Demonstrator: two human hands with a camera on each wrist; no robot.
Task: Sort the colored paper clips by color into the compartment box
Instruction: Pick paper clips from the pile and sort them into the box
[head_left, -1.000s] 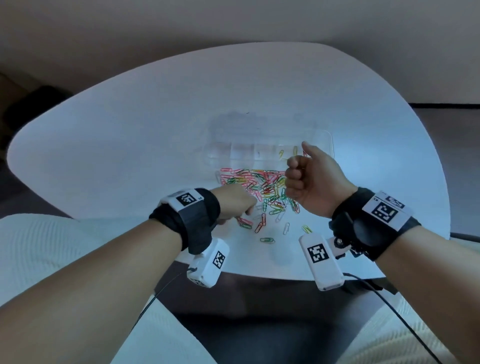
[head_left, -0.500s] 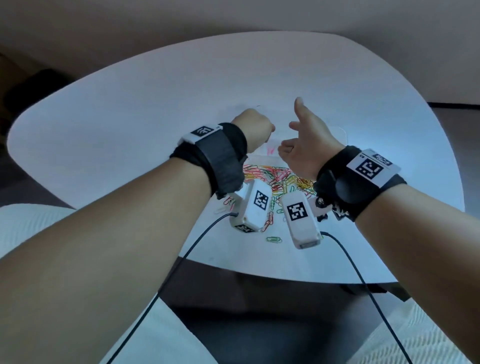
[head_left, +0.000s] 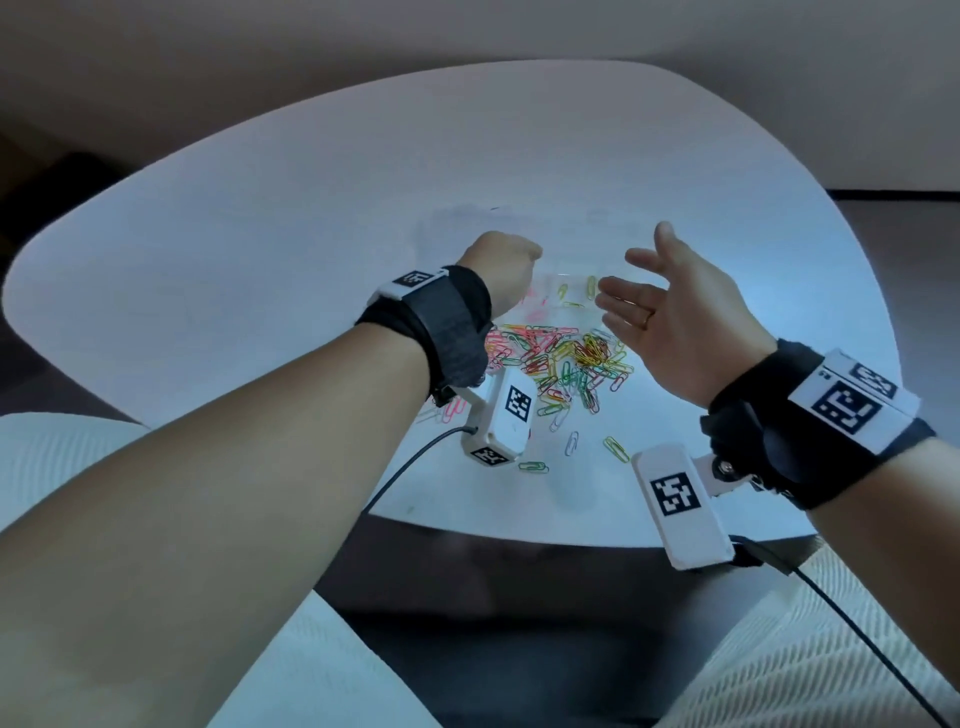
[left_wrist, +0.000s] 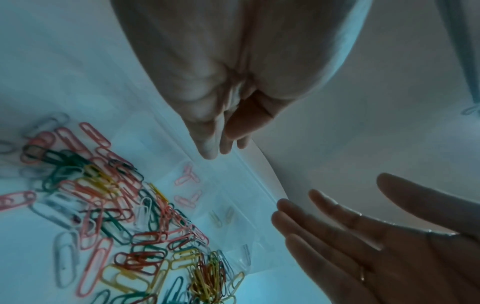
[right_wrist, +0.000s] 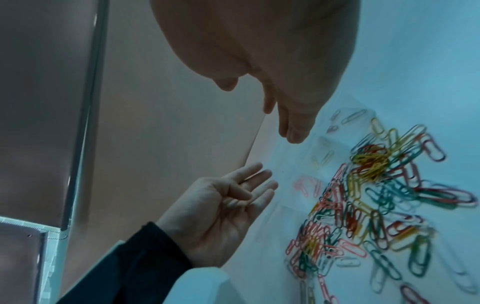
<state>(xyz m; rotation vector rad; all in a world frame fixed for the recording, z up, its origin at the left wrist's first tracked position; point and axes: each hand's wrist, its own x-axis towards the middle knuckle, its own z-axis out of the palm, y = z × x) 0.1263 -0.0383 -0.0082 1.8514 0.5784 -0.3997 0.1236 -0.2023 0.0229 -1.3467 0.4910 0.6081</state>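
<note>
The white table (head_left: 260, 249) fills the middle of the head view, and on it the clear compartment box (head_left: 566, 299) sits just above the pile of colored paper clips (head_left: 566, 364), with a few pink and yellow clips already in its compartments. The right hand (head_left: 691, 322) hangs palm-up with fingers spread, holding nothing, while the left hand (head_left: 501, 270) over the box has straight fingers, empty. I judge the clips light, stiff, slippery and tangled, best pinched singly at one loop; I see only square coded markers, no readable words.
</note>
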